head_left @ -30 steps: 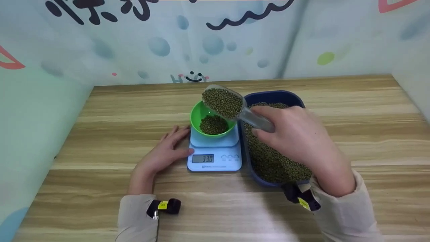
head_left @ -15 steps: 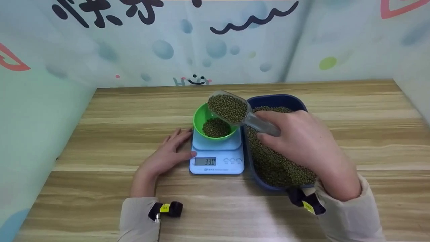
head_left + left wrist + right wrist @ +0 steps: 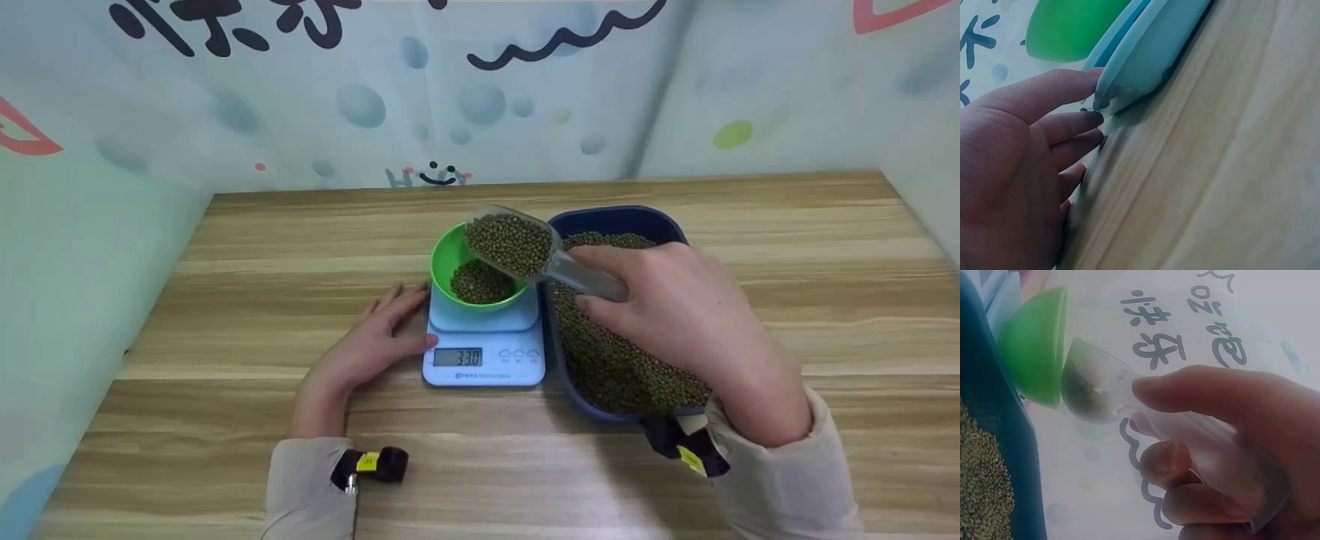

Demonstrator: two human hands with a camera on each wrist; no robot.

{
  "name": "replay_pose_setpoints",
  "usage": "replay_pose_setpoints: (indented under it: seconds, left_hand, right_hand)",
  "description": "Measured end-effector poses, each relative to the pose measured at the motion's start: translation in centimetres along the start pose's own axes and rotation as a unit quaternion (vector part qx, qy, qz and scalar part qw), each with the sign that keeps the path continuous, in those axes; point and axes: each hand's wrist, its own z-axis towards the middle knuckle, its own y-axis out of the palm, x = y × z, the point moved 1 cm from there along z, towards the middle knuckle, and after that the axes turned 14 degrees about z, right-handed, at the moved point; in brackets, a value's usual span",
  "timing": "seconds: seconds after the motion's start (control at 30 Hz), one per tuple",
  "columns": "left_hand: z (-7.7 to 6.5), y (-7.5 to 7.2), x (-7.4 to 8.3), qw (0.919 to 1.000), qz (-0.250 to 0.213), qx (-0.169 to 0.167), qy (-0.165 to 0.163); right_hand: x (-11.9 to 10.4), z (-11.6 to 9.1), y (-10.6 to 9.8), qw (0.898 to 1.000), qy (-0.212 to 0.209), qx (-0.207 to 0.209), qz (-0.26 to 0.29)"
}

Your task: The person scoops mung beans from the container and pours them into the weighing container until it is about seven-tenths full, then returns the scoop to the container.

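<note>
My right hand (image 3: 675, 307) grips the handle of a clear scoop (image 3: 1095, 382) heaped with small green-brown beans, which look like mung beans. The scoop is over the back right rim of a green bowl (image 3: 444, 259). A small pile of the same beans (image 3: 480, 283) lies in the bowl, partly hidden by the scoop. Under the bowl is a light blue kitchen scale (image 3: 484, 376), its display (image 3: 457, 357) reading 33.0. Beside the scale's left edge rests my left hand (image 3: 367, 341), fingers extended on the table and thumb touching the scale.
A dark blue tub (image 3: 615, 216) full of beans stands right of the scale, partly under my right hand. The wooden table (image 3: 247, 300) meets a printed wall sheet (image 3: 300, 112) at its back edge. Black wrist cameras sit at both sleeves.
Over the first half second the scoop shifts slightly right and toward me, then stays nearly still over the bowl's rim. The display holds at 33.0. My left hand keeps its place beside the scale.
</note>
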Motion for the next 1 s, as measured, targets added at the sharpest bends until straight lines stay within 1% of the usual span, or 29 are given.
replay_pose_setpoints:
  seconds: [0.33, 0.5, 0.73, 1.0]
  left_hand:
    - [0.18, -0.01, -0.05, 0.9998, 0.003, 0.002, 0.017]
    - [0.0, -0.05, -0.33, 0.9996, 0.011, 0.007, 0.025]
    - [0.05, -0.01, -0.21, 0.9999, 0.01, 0.001, 0.008]
    - [-0.04, -0.11, -0.29, 0.9999, 0.011, -0.002, 0.008]
  right_hand:
    - [-0.11, -0.25, 0.03, 1.0, 0.009, 0.0, -0.014]
    - [-0.23, -0.15, 0.31, 1.0, 0.005, 0.011, -0.017]
    - [-0.01, -0.2, 0.44, 0.999, -0.008, 0.028, -0.021]
    - [-0.05, -0.16, 0.43, 0.999, -0.007, 0.031, -0.021]
